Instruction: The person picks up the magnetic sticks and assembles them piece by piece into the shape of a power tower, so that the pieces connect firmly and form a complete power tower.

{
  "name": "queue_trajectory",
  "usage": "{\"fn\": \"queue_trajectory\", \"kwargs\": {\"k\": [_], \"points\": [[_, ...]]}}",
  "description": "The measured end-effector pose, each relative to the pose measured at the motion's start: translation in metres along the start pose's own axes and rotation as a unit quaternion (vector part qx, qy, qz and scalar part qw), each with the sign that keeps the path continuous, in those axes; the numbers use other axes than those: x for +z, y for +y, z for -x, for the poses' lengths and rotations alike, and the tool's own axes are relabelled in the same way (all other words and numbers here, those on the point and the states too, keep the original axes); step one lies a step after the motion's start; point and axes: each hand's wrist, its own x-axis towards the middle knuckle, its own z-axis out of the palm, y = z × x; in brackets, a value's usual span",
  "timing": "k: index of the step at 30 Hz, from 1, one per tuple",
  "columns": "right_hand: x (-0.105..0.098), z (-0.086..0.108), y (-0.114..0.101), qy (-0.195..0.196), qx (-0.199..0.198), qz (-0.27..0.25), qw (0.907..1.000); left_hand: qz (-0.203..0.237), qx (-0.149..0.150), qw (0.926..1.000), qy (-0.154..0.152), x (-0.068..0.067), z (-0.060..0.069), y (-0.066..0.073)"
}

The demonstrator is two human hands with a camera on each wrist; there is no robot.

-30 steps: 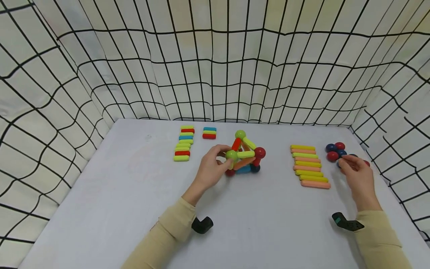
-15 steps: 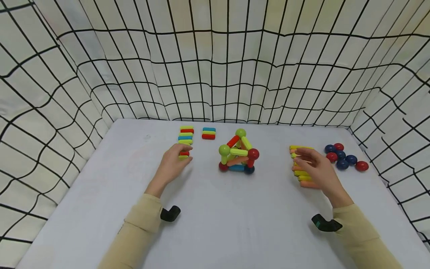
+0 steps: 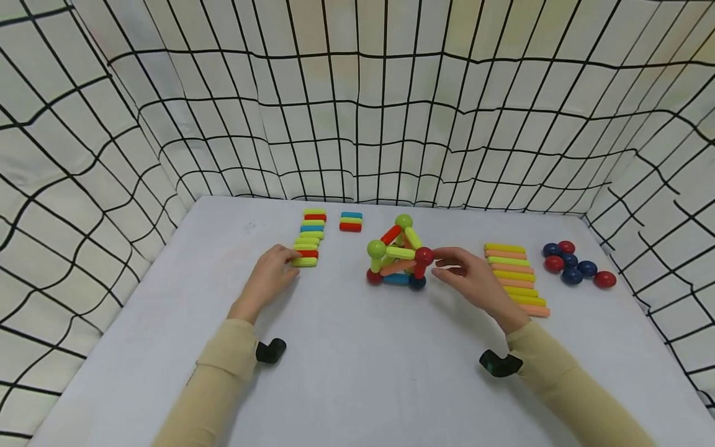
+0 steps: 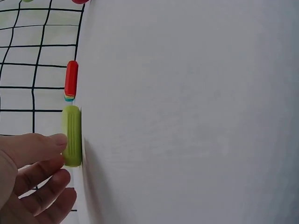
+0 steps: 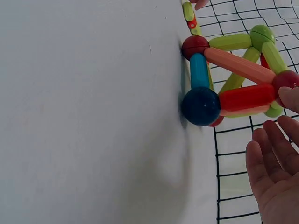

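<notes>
In the head view, my left hand point(image 3: 267, 279) is at the left end of a column of short rods, fingertips by the nearest red rod point(image 3: 306, 254) and the lime rod point(image 4: 72, 135). In the left wrist view the thumb touches the lime rod's edge while the other fingers stay loose. My right hand point(image 3: 475, 280) reaches to the right side of a magnetic rod-and-ball frame point(image 3: 400, 253). Its thumb overlaps a red ball point(image 5: 286, 80) in the right wrist view, with several fingers loosely spread below. The index fingertip is hidden there. A dark blue ball point(image 5: 201, 106) forms a lower corner.
A small stack of short rods point(image 3: 350, 222) lies behind, left of the frame. Long yellow, orange and lime rods point(image 3: 511, 275) lie in a column at right. Loose red and blue balls point(image 3: 571, 275) sit beyond them. Black netting point(image 3: 380, 124) surrounds the white table point(image 3: 357, 385).
My left hand let go of the frame and moved left to the short rods. My right hand came from the loose balls, past the long rods, to the frame. The frame shifted slightly, then stood still.
</notes>
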Motion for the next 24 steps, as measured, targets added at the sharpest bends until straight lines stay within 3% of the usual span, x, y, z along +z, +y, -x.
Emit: {"fn": "queue_trajectory", "kwargs": {"k": [7, 13, 15, 17, 20, 22, 24], "points": [[0.014, -0.011, 0.002, -0.008, 0.007, 0.004, 0.9999, -0.042, -0.001, 0.999, -0.014, 0.005, -0.01, 0.009], [0.02, -0.013, 0.003, -0.016, 0.006, 0.011, 0.9998, -0.093, 0.029, 0.9941, -0.047, 0.009, -0.015, 0.015], [0.021, -0.013, 0.004, -0.016, 0.006, 0.011, 0.9998, -0.091, 0.041, 0.9934, -0.057, 0.011, -0.015, 0.017], [0.023, -0.014, 0.004, -0.016, 0.009, 0.013, 0.9997, -0.056, 0.05, 0.9955, -0.058, 0.013, -0.015, 0.021], [0.026, -0.016, 0.005, -0.017, 0.014, 0.018, 0.9996, 0.047, 0.049, 0.9968, -0.041, 0.015, -0.014, 0.033], [0.028, -0.017, 0.005, -0.014, 0.016, 0.023, 0.9995, 0.131, 0.043, 0.9902, -0.019, 0.015, -0.014, 0.046], [0.029, -0.018, 0.005, -0.009, 0.012, 0.026, 0.9995, 0.207, 0.036, 0.9776, 0.001, 0.014, -0.014, 0.063]]}}
